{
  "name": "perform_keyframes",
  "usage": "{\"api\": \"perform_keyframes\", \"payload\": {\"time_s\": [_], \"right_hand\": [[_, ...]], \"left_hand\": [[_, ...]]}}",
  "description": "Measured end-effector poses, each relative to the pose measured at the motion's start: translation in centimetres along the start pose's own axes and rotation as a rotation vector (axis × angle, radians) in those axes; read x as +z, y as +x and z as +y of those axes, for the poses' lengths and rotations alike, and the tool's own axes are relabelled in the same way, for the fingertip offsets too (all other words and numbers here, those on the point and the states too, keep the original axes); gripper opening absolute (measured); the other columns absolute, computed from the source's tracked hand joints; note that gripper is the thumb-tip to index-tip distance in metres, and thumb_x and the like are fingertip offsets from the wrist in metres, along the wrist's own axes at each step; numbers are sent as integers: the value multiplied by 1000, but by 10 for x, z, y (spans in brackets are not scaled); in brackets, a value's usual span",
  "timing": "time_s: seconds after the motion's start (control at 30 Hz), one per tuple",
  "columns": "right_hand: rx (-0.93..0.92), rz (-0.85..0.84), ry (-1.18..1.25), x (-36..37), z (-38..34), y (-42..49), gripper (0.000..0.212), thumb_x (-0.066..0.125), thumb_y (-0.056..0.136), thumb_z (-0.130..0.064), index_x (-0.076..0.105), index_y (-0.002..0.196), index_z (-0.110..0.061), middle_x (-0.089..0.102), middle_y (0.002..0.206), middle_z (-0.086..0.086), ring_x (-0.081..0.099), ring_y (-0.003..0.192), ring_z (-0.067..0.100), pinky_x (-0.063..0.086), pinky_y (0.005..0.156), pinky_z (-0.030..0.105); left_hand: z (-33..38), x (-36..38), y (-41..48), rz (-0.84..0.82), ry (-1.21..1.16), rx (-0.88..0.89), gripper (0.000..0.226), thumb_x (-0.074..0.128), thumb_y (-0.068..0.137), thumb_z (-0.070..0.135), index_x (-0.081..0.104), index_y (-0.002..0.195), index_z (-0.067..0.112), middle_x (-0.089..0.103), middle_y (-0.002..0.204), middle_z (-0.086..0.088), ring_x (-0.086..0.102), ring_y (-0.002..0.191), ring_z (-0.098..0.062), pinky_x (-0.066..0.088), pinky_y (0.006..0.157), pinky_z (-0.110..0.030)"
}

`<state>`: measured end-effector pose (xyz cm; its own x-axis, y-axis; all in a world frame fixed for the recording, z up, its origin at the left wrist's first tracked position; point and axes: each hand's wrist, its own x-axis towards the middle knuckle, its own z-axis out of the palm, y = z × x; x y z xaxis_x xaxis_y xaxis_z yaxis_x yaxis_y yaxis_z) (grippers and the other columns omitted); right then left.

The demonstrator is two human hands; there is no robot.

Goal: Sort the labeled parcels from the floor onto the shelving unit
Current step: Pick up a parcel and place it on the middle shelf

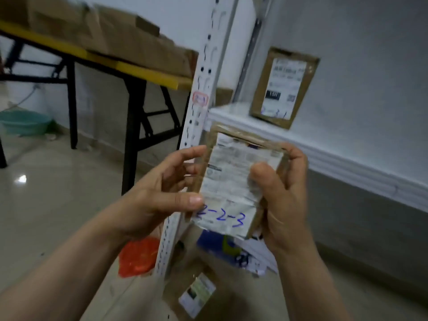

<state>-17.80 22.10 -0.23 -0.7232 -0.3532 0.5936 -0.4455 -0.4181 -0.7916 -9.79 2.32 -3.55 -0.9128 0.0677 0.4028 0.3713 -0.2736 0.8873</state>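
I hold a small brown cardboard parcel [231,181] upright in front of me, its white label marked "2-2-3" in blue ink. My right hand [282,205] grips its right side, thumb pressed on the label. My left hand [166,191] touches its left edge with thumb and fingertips. Behind the parcel runs the white shelf board [324,149] of the shelving unit. On that board another labelled brown parcel [283,88] leans against the wall. The white slotted upright [203,89] carries a small red-framed tag [200,98].
Below my hands lie more parcels: a brown box with a label [196,293], a blue-and-white packet [231,249] and an orange-red bag [139,256]. At the left stands a yellow-topped folding table [129,68] with flattened cartons, and a green basin [25,122] sits on the tiled floor.
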Motion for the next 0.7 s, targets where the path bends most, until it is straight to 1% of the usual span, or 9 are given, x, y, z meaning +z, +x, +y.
{"api": "perform_keyframes", "payload": {"time_s": [0.07, 0.13, 0.2, 0.3, 0.37, 0.43, 0.53, 0.6, 0.7], "right_hand": [[-176, -23, -2, 2, -38, 28, 55, 79, 82, -43, 44, 119, -21, 75, 104, -5, 73, 94, 15, 59, 75, 30], [-304, -24, -24, 0, -79, 62, 49, 74, 85, -42, 43, 114, -17, 75, 97, -9, 72, 89, 10, 58, 73, 26], [-360, 20, -45, -6, -121, 101, 49, 73, 85, -44, 42, 111, -16, 74, 90, -12, 70, 81, 6, 56, 69, 25], [-334, 93, -57, -18, -177, 157, 47, 73, 86, -39, 41, 109, -15, 74, 86, -12, 71, 79, 6, 57, 66, 23], [-284, 171, -80, -25, -215, 191, 45, 76, 83, -37, 44, 107, -17, 75, 89, -5, 73, 83, 13, 58, 67, 29], [-234, 240, -105, -32, -254, 220, 43, 74, 79, -38, 46, 106, -19, 74, 91, 1, 72, 84, 19, 59, 68, 36], [-198, 307, -143, -38, -313, 257, 46, 76, 76, -40, 48, 106, -20, 75, 94, 5, 73, 86, 24, 61, 70, 43], [-198, 326, -169, -40, -354, 280, 48, 77, 75, -42, 49, 107, -20, 75, 96, 6, 73, 87, 25, 60, 70, 44], [-208, 347, -223, -41, -414, 309, 48, 79, 75, -44, 51, 107, -21, 74, 97, 7, 73, 88, 28, 60, 72, 47]], "left_hand": [[40, 20, 27, -7, 42, 133, 94, 90, 61, 24, 44, 143, 29, 51, 137, -24, 54, 124, -42, 47, 101, -56], [75, 41, 63, -38, 75, 242, 89, 88, 62, 21, 46, 139, 33, 54, 132, -23, 56, 122, -40, 50, 99, -54], [109, 61, 105, -36, 90, 278, 77, 80, 66, 17, 49, 135, 30, 58, 125, -19, 57, 121, -38, 50, 98, -52], [159, 87, 164, -25, 77, 229, 72, 76, 70, 17, 49, 136, 22, 59, 126, -18, 61, 118, -34, 53, 88, -40], [196, 106, 198, -44, 72, 173, 69, 76, 75, 10, 47, 137, 17, 60, 126, -18, 64, 115, -29, 55, 83, -33], [233, 125, 229, -59, 62, 132, 66, 75, 76, 6, 48, 136, 16, 61, 126, -18, 64, 116, -30, 56, 86, -37], [285, 153, 265, -85, 37, 104, 67, 77, 73, 15, 51, 134, 20, 61, 128, -18, 61, 120, -34, 52, 96, -47], [320, 172, 288, -111, 17, 105, 65, 77, 73, 16, 51, 133, 21, 60, 129, -20, 60, 120, -35, 51, 96, -48], [371, 198, 315, -163, 11, 109, 66, 77, 74, 17, 50, 134, 23, 60, 130, -18, 60, 121, -35, 53, 94, -45]]}}
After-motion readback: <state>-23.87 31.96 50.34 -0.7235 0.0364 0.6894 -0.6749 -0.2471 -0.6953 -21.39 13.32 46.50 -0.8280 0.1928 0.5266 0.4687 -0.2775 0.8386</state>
